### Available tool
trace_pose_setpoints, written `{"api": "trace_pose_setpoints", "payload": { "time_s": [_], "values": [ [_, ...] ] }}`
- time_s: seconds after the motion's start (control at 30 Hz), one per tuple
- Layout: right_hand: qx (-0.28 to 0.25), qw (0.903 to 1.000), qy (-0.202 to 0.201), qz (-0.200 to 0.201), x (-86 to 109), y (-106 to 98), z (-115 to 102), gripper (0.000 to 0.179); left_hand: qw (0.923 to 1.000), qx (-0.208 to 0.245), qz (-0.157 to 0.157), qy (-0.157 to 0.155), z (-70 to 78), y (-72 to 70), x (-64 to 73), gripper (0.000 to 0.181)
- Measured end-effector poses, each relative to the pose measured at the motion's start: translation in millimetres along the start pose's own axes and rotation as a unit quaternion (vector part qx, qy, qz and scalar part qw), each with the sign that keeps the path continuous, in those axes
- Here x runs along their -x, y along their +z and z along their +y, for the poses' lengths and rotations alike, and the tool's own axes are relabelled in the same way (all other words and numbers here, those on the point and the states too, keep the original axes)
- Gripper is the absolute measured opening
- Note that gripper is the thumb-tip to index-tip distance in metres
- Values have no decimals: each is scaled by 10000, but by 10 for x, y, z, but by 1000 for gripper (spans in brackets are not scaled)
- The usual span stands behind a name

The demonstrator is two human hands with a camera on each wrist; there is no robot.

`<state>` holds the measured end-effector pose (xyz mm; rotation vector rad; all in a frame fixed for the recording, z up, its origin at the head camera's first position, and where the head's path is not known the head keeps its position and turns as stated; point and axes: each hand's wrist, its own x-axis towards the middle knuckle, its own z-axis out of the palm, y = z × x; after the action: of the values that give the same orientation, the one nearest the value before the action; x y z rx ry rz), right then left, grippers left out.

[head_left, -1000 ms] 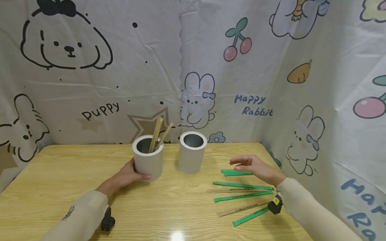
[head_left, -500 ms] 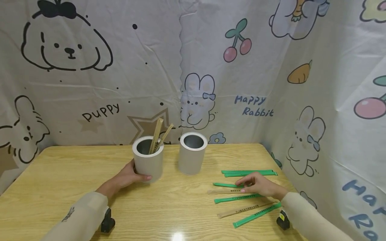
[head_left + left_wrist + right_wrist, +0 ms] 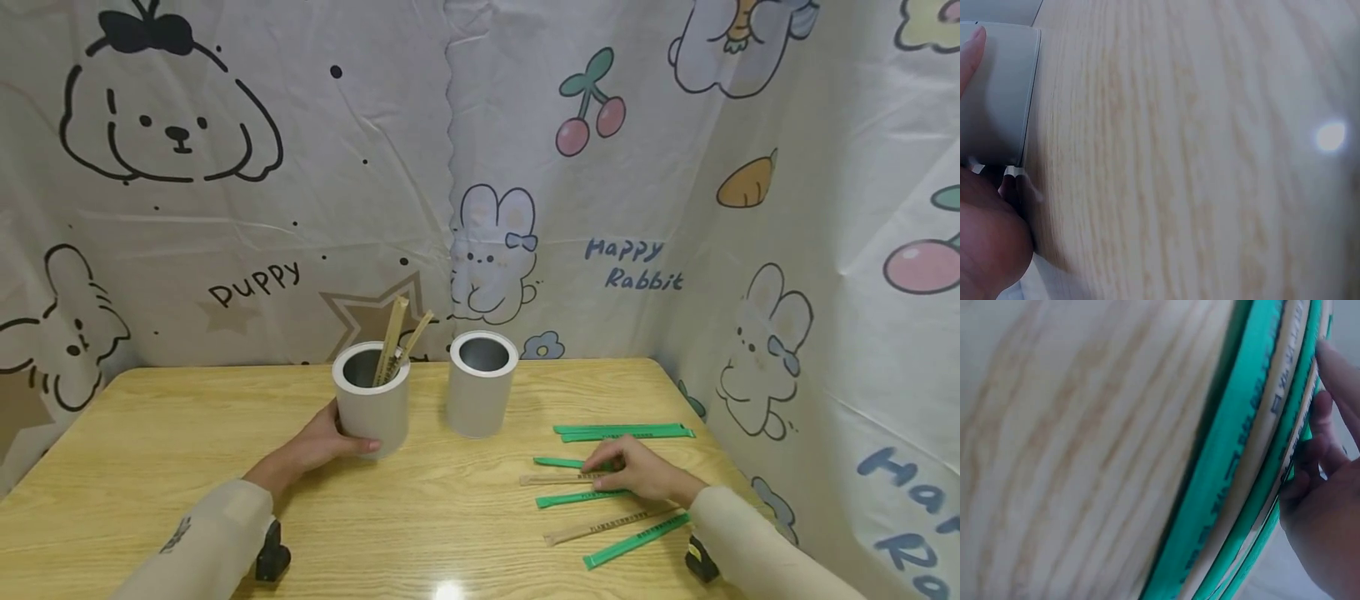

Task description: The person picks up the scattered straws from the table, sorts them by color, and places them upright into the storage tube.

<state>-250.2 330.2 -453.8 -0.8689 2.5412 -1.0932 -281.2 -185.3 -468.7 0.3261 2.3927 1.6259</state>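
In the head view my left hand (image 3: 318,442) holds a pale grey cylindrical cup (image 3: 382,425), thumb across its front and the other fingers hidden behind. Brown wrapped straws (image 3: 392,337) lean inside that cup. On the right, my right hand (image 3: 645,471) bends over the table, thumb and fingers pinching a brown paper-wrapped straw (image 3: 551,480). Green wrapped straws lie just above (image 3: 557,462) and just below (image 3: 573,499) it. The right wrist view shows the right fingers (image 3: 1335,372) at the far straws, where their contact is partly hidden.
A second grey cup (image 3: 480,404) stands right of the held one. Green straws (image 3: 622,432) lie farther back; another brown straw (image 3: 600,527) and a green straw (image 3: 633,543) lie nearer me. Printed cloth (image 3: 375,208) hangs behind the wooden table (image 3: 450,517).
My right hand has come down and towards me from the rear green straws to the brown straw, and its fingers have closed there. The left hand keeps its hold on the cup.
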Motion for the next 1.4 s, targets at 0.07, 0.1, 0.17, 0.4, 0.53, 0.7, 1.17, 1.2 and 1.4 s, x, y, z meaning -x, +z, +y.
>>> {"api": "trace_pose_setpoints", "payload": {
  "time_s": [0.07,0.1,0.17,0.4,0.53,0.7,1.17,1.2,1.4],
  "values": [
    [76,9999,-1,70,-9,15,-32,21,10000,-13,9,-7,0,-3,-3,113],
    [108,9999,20,102,-14,20,-47,20,10000,-24,23,-7,-1,-6,-5,113],
    [190,9996,88,174,-30,32,-75,15,10000,-44,42,9,-4,-11,-6,113],
    [23,9995,318,88,-52,13,-214,7,10000,-15,18,97,5,8,9,111],
    [-418,9967,672,165,-98,-81,-409,17,9998,47,-33,188,-10,20,16,110],
    [-1112,9871,1000,577,-246,-228,-714,30,9999,104,50,126,-32,13,12,111],
    [-4812,8438,-273,2362,-1247,52,-1991,26,9999,11,124,14,8,34,34,111],
    [-4974,8298,-347,2506,-1333,95,-2092,26,9999,-2,122,14,7,31,31,111],
    [-5422,7880,-477,2879,-1741,360,-2504,21,9998,-90,154,-22,-14,18,-3,112]
  ]
}}
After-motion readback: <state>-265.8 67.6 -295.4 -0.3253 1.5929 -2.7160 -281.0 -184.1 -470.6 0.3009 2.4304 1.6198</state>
